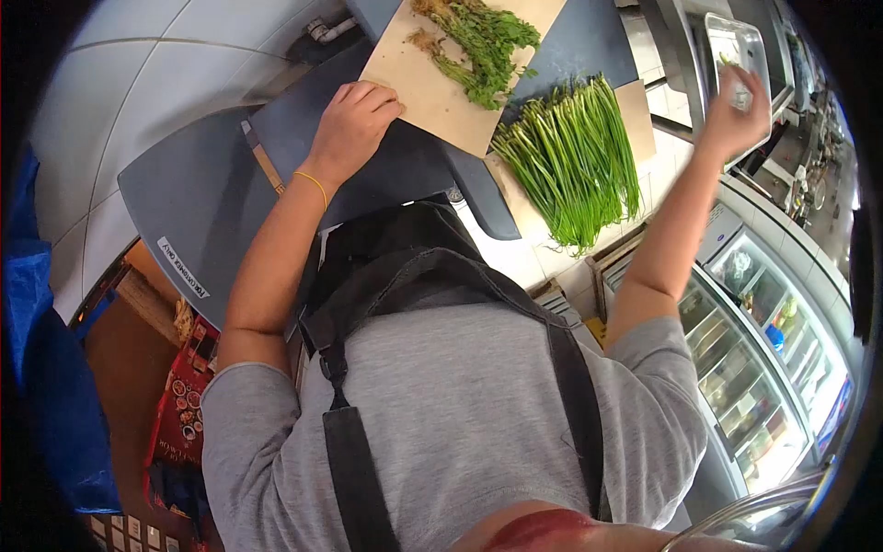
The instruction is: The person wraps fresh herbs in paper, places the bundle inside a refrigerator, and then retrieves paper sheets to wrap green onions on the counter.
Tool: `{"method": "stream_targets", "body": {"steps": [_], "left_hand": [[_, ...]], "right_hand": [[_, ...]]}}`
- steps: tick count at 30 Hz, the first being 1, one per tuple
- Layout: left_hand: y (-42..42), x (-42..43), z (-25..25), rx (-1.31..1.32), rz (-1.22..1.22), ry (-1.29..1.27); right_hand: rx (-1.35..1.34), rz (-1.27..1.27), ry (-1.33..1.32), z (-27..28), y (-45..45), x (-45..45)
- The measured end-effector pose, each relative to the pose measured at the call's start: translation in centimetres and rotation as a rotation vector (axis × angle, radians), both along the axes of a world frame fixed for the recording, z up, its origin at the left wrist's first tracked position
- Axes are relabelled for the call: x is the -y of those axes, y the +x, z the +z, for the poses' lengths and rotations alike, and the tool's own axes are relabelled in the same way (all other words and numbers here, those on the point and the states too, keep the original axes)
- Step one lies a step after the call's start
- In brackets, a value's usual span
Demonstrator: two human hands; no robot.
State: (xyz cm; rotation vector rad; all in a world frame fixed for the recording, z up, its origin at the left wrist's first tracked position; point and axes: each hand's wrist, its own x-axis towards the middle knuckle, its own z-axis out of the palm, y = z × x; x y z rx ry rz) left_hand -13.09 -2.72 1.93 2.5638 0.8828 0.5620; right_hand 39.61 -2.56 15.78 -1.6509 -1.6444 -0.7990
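My left hand [359,120] rests with curled fingers on the near left edge of a light brown board [432,69]. Leafy green herbs [483,46] with brownish roots lie on that board. To its right, a wide bunch of long green stalks [579,161] is spread over another brown sheet [636,120]. My right hand [739,115] is raised at the upper right, over a clear plastic container [736,37]. Its fingers are bent together and blurred, and a small pale green bit shows by the fingertips.
A knife with a wooden handle [267,168] lies on the grey table [175,184], left of my left forearm. A glass-fronted fridge [745,359] stands at the right. Blue plastic sheeting [55,386] hangs at the far left, near a red printed bag [189,396].
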Motion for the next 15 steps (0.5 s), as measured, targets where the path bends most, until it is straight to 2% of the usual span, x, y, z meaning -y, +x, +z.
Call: {"method": "stream_targets", "body": {"steps": [1,2,4,6,7,8,9,10,11,13,14,15], "left_hand": [[0.1,-0.1,-0.1,0.001,0.0,-0.002],[0.1,-0.1,-0.2,0.0,0.002,-0.005],[0.0,0.1,-0.2,-0.005,0.002,-0.013],[0.1,0.0,-0.1,-0.005,0.0,-0.018],[0.2,0.1,-0.2,-0.002,0.006,-0.001],[0.2,0.1,-0.2,0.0,0.011,0.015],[0.3,0.1,-0.3,0.001,0.016,0.032],[0.4,0.1,-0.3,-0.001,0.015,0.032],[0.4,0.1,-0.3,-0.004,0.014,0.032],[0.6,0.0,-0.3,-0.006,0.008,0.018],[0.7,-0.1,-0.1,-0.007,0.005,0.004],[0.7,-0.1,0.0,-0.008,0.003,-0.01]], "right_hand": [[0.035,-0.083,0.023,2.2,2.1,1.1],[0.039,-0.346,-0.018,2.3,7.5,2.3],[0.229,-0.658,-0.276,1.8,16.6,4.7],[0.364,-0.76,-0.415,0.3,20.3,5.5],[0.432,-0.81,-0.485,0.7,18.8,5.2],[0.558,-0.711,-0.331,-0.5,16.6,4.7],[0.22,-0.559,-0.516,1.4,7.4,3.1],[0.003,-0.252,-0.448,0.2,2.2,2.0],[-0.224,-0.06,-0.524,-1.9,-2.5,1.1],[-0.418,0.214,-0.58,-6.9,-12.6,0.6],[-0.36,0.263,-0.575,-9.8,-16.2,0.4],[-0.463,0.29,-0.709,-9.7,-20.4,0.5]]}}
